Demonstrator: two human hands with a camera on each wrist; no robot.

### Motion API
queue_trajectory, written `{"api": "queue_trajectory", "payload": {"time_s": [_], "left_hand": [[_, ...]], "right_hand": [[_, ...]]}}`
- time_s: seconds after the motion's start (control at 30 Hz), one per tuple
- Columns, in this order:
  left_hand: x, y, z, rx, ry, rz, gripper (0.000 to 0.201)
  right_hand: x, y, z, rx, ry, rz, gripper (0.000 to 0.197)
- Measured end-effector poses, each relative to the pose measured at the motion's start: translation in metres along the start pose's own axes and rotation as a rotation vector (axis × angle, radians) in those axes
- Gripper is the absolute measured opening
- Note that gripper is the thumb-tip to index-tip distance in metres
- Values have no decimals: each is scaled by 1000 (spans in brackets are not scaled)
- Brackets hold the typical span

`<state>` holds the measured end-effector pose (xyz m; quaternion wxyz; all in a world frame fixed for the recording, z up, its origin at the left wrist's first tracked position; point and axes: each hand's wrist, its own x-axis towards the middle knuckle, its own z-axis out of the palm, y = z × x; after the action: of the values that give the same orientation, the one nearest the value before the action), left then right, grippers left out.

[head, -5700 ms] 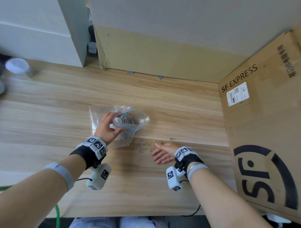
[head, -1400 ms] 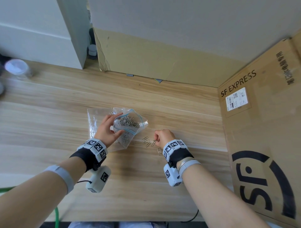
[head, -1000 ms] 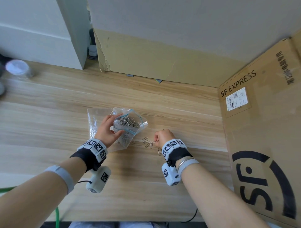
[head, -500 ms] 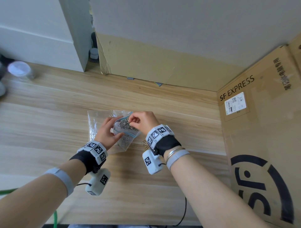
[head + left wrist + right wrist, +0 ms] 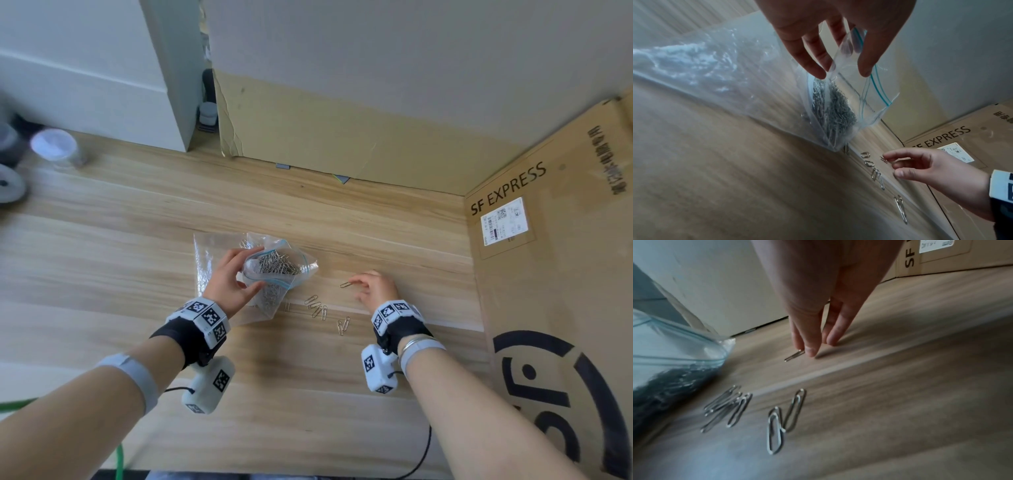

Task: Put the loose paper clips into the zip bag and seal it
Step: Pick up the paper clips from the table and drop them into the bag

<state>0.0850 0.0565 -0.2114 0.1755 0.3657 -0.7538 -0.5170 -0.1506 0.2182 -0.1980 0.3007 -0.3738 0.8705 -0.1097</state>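
Observation:
A clear zip bag (image 5: 274, 270) with a blue seal line lies on the wooden table, its mouth held open and many paper clips (image 5: 836, 110) inside. My left hand (image 5: 233, 277) pinches the bag's rim (image 5: 846, 65) between thumb and fingers. To the right, my right hand (image 5: 373, 287) pinches one end of a single paper clip (image 5: 346, 284) against the table, seen too in the right wrist view as a paper clip (image 5: 794, 355). Several loose clips (image 5: 317, 306) and two more (image 5: 785, 418) lie between the bag and my right wrist.
A large SF Express cardboard box (image 5: 548, 274) stands along the right side. A cardboard sheet (image 5: 325, 137) leans against the back wall. A lidded jar (image 5: 54, 147) and a white roll (image 5: 10, 185) sit at the far left.
My right hand left the bag's mouth, moved right and down to the table, and now pinches a lone clip. My left hand still holds the bag open.

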Motion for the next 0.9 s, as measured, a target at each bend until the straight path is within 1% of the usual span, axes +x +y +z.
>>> {"api": "queue_trajectory", "payload": {"time_s": [0.1, 0.17, 0.3, 0.37, 0.47, 0.53, 0.6, 0.77, 0.9], "left_hand": [[0, 0, 0, 0, -12, -2, 59], [1, 0, -1, 0, -19, 3, 59], [2, -2, -1, -3, -24, 16, 59], [2, -3, -1, -3, -24, 24, 59], [2, -5, 0, 1, -25, 27, 59], [2, -5, 0, 5, -26, 27, 59], [2, -5, 0, 4, -28, 28, 59], [2, -4, 0, 6, -33, 22, 59], [3, -2, 0, 3, -30, 25, 59]], "right_hand": [[-5, -1, 5, -1, -39, -42, 33], [-8, -1, 7, -9, -62, -97, 31], [-20, 4, 7, -91, -170, -161, 27], [-25, 7, 6, -130, -216, -169, 28], [-30, 7, 4, -161, -261, -154, 36], [-32, 5, 6, -194, -255, -161, 42], [-34, 4, 10, -216, -227, -164, 42], [-33, 4, 14, -218, -166, -175, 19], [-31, 1, 16, -233, -132, -163, 13]]}}
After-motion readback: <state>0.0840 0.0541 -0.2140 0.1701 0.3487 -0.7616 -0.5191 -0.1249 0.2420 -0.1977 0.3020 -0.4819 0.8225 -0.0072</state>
